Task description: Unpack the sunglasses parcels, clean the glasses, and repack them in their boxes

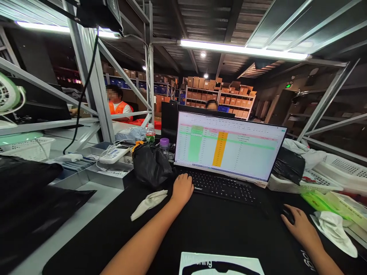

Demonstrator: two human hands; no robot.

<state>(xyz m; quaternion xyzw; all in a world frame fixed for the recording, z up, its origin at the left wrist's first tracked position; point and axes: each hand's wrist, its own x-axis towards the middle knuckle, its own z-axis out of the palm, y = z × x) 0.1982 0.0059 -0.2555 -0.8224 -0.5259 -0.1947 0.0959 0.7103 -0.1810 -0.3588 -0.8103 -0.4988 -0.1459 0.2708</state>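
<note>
My left hand [183, 188] rests on the left end of a black keyboard [220, 188], its fingers extended over the keys and holding nothing. My right hand [299, 225] lies over a black computer mouse [288, 214] on the dark desk mat [229, 233], fingers curved around it. Behind the keyboard stands a monitor [229, 147] with a spreadsheet in green, orange and pink bands. A crumpled pale cloth or glove [149, 204] lies left of my left hand. Beside my right wrist is another white cloth [334, 231].
A black plastic bag [151, 162] and a purple-capped bottle [164, 147] stand left of the monitor. White baskets [341, 172] and a green-white box [349, 210] are at the right. A white printed box [220, 263] sits at the front edge. A person in an orange vest [119, 107] sits beyond.
</note>
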